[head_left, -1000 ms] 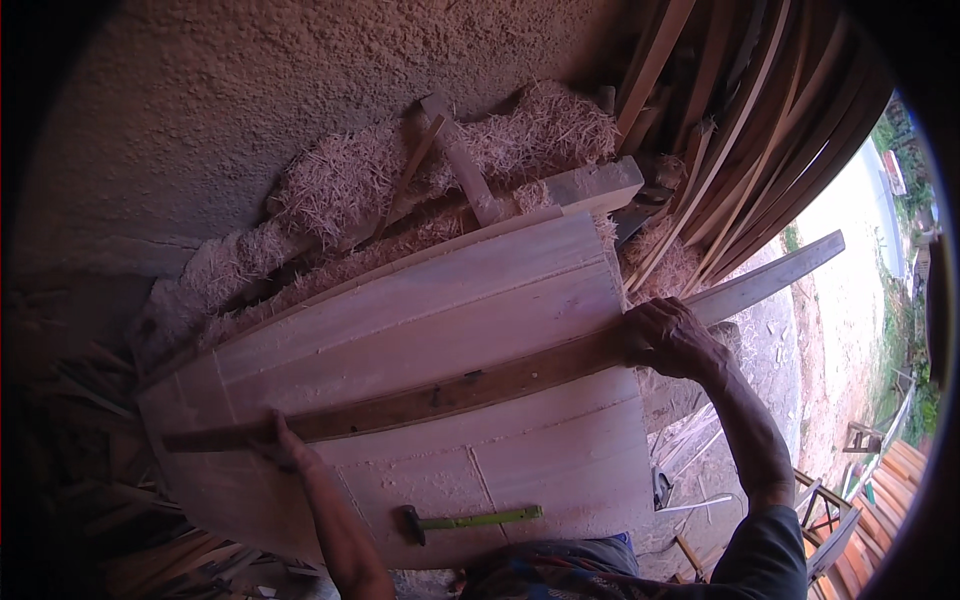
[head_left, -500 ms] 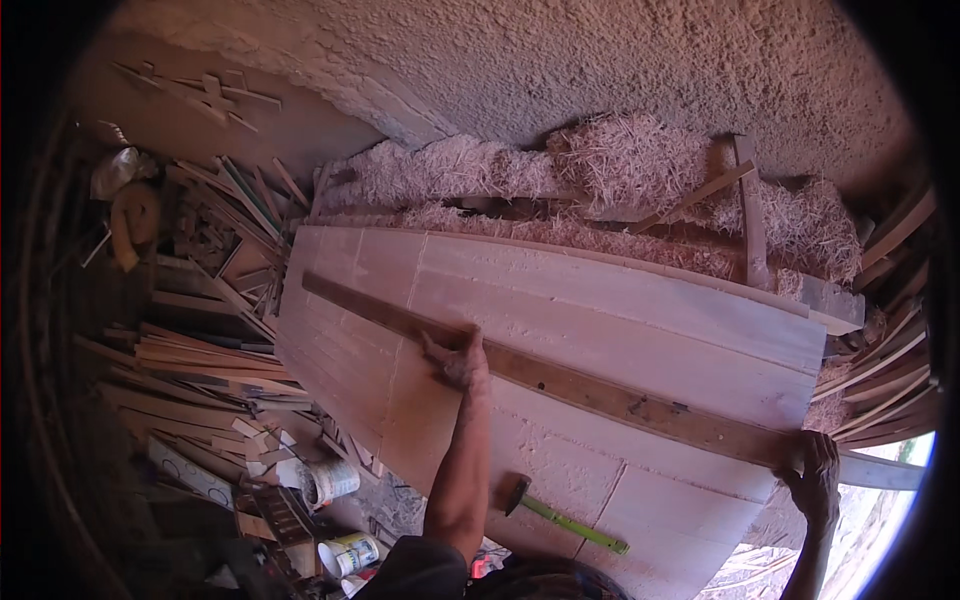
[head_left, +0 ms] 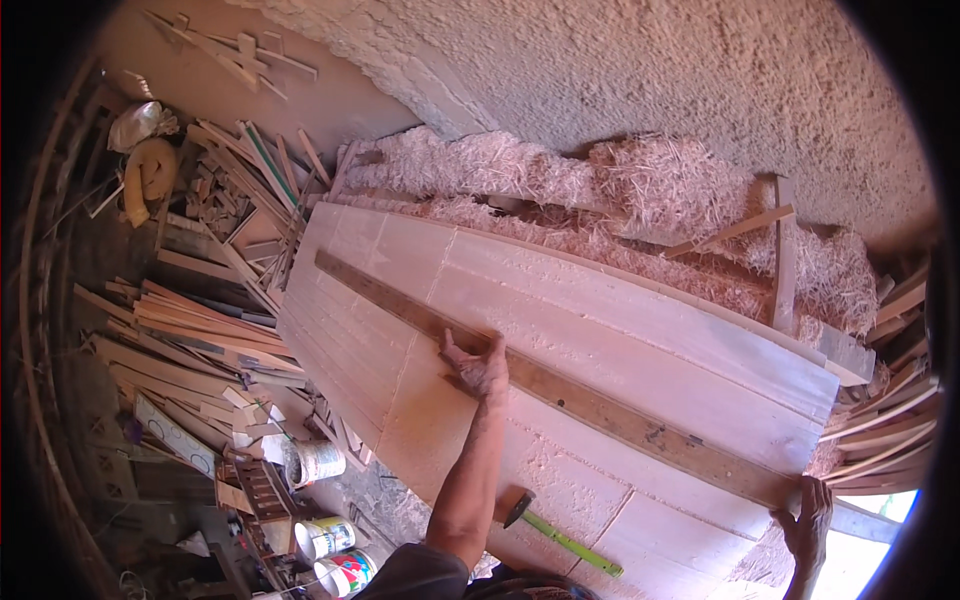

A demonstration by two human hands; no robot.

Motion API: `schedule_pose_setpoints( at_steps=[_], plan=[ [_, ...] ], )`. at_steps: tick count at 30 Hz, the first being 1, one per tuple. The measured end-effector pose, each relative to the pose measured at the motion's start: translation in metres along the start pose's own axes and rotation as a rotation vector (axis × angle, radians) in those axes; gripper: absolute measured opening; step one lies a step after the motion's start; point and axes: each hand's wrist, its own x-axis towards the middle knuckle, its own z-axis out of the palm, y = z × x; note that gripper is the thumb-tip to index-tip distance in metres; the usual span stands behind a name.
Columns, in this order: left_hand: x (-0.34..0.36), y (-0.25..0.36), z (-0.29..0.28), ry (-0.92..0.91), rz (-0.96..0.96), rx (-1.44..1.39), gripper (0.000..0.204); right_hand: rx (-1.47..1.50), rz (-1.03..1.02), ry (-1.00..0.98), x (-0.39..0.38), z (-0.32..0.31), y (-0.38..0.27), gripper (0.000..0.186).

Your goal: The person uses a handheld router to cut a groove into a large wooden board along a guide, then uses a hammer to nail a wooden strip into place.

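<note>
A long dark wooden batten (head_left: 615, 415) lies diagonally across a pale, tapering panel of joined boards (head_left: 640, 330). My left hand (head_left: 475, 365) grips the batten left of its middle, thumb and fingers around its width. My right hand (head_left: 805, 515) holds it at the right edge of the panel, fingers over the top. A paler strip (head_left: 860, 520) extends beyond that hand. A hammer with a bright green handle (head_left: 565, 540) rests on the panel below the batten.
Wood shavings (head_left: 660, 185) are heaped against a rough wall (head_left: 700, 70) behind the panel. Piles of offcuts and strips (head_left: 190, 330) fill the left side, with several buckets (head_left: 325, 535) on the cluttered floor. More long strips (head_left: 895, 420) stand at the right.
My view has swung from the right toward the left, bringing buckets and offcuts into sight. Both hands still hold the batten; the left one has changed angle, with thumb and fingers more visible.
</note>
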Motion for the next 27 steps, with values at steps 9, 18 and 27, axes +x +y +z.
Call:
schedule_pose_setpoints(
  at_steps=[9,18,27],
  plan=[
    [-0.002,0.008,-0.001,-0.038,-0.059,0.140,0.100,0.028,0.042,0.002,0.001,0.002,0.002,0.072],
    [-0.003,0.008,-0.002,-0.018,0.014,0.219,0.094,-0.002,0.049,-0.056,0.002,-0.002,0.002,0.078],
    [-0.005,0.010,0.001,-0.015,-0.014,0.181,0.092,0.025,0.095,-0.029,0.005,-0.005,-0.011,0.073]
  ],
)
